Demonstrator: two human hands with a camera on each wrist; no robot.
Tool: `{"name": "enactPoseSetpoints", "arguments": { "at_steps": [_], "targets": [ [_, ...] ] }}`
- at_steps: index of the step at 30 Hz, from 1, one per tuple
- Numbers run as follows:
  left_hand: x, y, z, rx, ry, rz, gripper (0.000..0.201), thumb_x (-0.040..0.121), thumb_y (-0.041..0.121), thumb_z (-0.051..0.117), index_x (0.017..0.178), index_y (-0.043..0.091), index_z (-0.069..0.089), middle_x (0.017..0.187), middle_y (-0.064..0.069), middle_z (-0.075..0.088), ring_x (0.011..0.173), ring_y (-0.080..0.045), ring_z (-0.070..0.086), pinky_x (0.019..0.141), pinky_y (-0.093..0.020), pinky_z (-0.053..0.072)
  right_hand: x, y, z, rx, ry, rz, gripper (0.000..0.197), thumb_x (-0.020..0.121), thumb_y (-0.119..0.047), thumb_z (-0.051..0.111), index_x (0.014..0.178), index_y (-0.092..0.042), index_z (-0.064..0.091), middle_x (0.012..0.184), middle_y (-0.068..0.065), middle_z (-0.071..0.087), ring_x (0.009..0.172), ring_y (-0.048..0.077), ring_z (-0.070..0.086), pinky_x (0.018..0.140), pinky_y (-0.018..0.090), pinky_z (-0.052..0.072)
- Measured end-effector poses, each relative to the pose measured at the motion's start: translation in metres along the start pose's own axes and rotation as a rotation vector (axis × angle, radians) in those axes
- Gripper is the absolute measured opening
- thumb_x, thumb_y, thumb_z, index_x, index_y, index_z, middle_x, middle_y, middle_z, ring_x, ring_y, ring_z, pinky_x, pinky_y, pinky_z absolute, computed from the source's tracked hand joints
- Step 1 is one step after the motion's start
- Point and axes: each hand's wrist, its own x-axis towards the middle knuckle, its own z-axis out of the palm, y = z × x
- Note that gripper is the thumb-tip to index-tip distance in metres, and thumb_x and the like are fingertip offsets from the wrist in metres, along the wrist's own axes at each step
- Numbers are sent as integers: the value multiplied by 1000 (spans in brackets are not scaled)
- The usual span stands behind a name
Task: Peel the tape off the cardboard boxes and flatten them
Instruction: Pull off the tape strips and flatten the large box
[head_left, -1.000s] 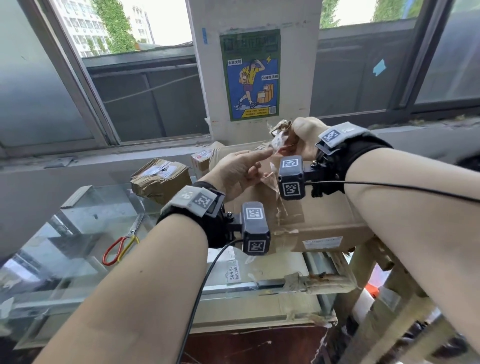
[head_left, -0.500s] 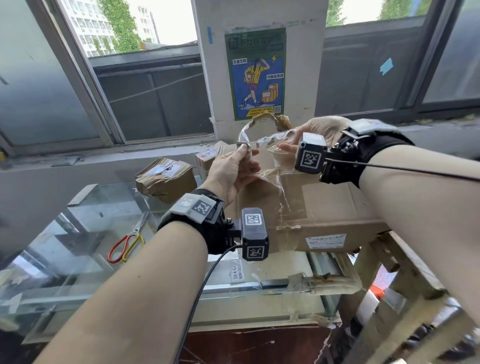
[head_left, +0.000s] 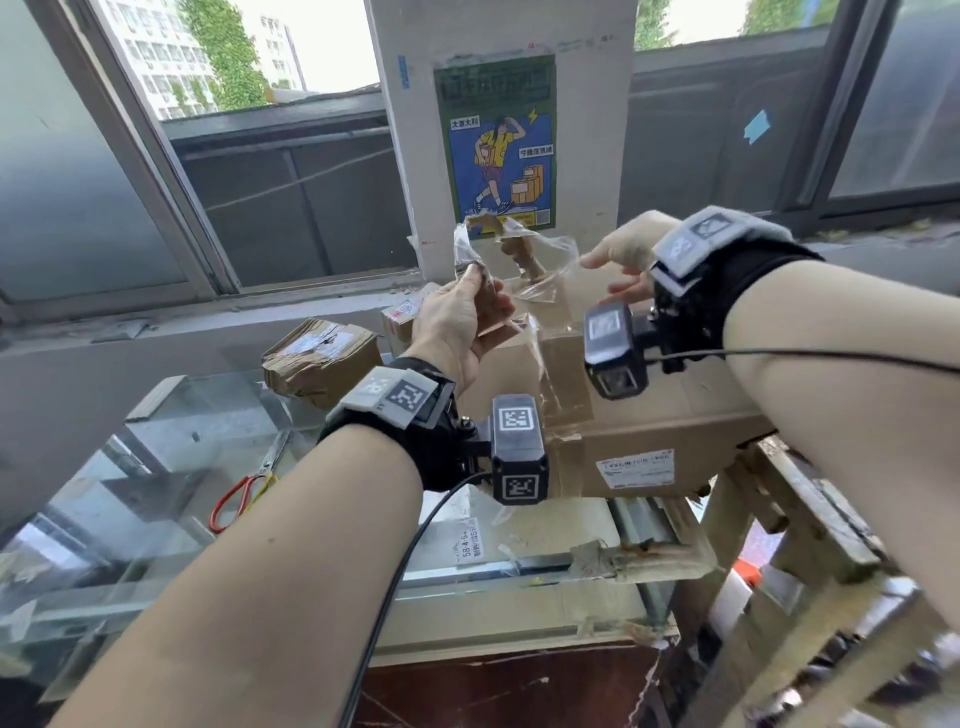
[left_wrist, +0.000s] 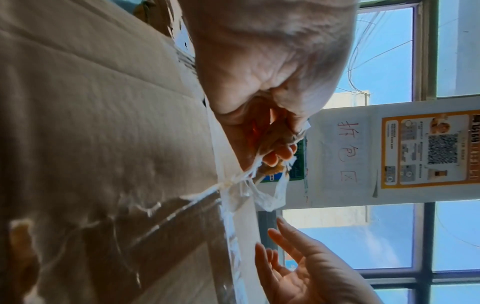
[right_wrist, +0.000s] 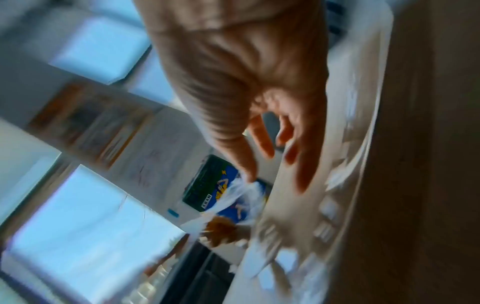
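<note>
Crumpled clear tape strip (head_left: 519, 260) lifts off the large brown cardboard box (head_left: 649, 410) on the desk (head_left: 156, 467). Your left hand (head_left: 462, 322) pinches it; right hand (head_left: 623, 260) spread, empty. Pull low along the seam, brace the box with your right.

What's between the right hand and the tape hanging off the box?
Nothing visible. The right hand is open, fingers spread, just right of the loose clear tape, with only air between them in the head view. The left hand pinches the tape's other end above the box.
</note>
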Motion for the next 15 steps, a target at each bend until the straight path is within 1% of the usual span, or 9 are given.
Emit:
{"name": "enactPoseSetpoints", "arguments": {
  "at_steps": [1,2,3,4,6,8,11,13,15],
  "targets": [
    [0,2,3,12,-13,8,30,101,30,48,81,9,60,60,-1,64,54,-12,63,57,-32,58,-3,-1,-2,-9,49,-14,14,88,-7,64,82,2,55,90,14,51,73,23,57,60,35,59],
    [-1,5,5,26,-4,23,30,100,29,50,83,9,62,65,-2,65,58,-13,64,62,-35,59,-4,0,-2,-26,16,-28,12,88,-5,63,89,5,56,92,15,52,70,22,57,51,32,58],
    [-2,9,8,34,6,40,29,99,29,52,83,9,65,71,-3,66,62,-14,64,66,-38,59,-5,1,-2,-72,-57,-75,17,85,-3,64,98,7,58,94,16,57,71,22,59,50,30,58],
    [-1,11,10,46,8,60,28,98,29,53,82,11,66,76,-3,68,65,-15,63,71,-41,59,-7,2,-2,-140,-131,-112,25,82,-2,66,104,8,60,94,18,63,73,22,61,56,31,59],
    [-5,13,20,82,-12,71,26,97,28,56,79,13,69,84,-3,70,70,-16,65,77,-44,59,-18,4,5,-309,-292,-141,25,78,-5,72,101,5,67,85,12,70,72,19,63,68,30,55],
    [-7,13,32,112,-44,87,23,96,25,58,80,11,69,80,-3,69,65,-16,66,72,-41,59,-21,7,20,-414,-352,-187,16,79,-16,75,92,-6,71,75,4,68,66,14,62,61,23,51],
    [-12,10,46,144,-83,88,18,96,21,59,87,7,67,76,-4,67,62,-17,63,60,-31,55,-22,15,38,-537,-185,-332,17,84,-28,71,86,-12,65,72,-1,58,68,15,56,55,22,43],
    [-11,9,48,145,-118,82,16,96,19,58,89,7,67,84,-7,67,72,-20,63,67,-32,56,-19,21,40,-602,-79,-382,17,89,-26,65,94,-9,63,74,-1,55,71,16,53,57,22,40],
    [-11,10,45,147,-173,58,11,95,13,58,97,6,66,93,-12,68,81,-22,65,77,-36,57,-16,25,37,-585,-18,-378,20,90,-24,62,93,-4,64,77,4,58,71,18,55,64,27,46]
  ]
}}
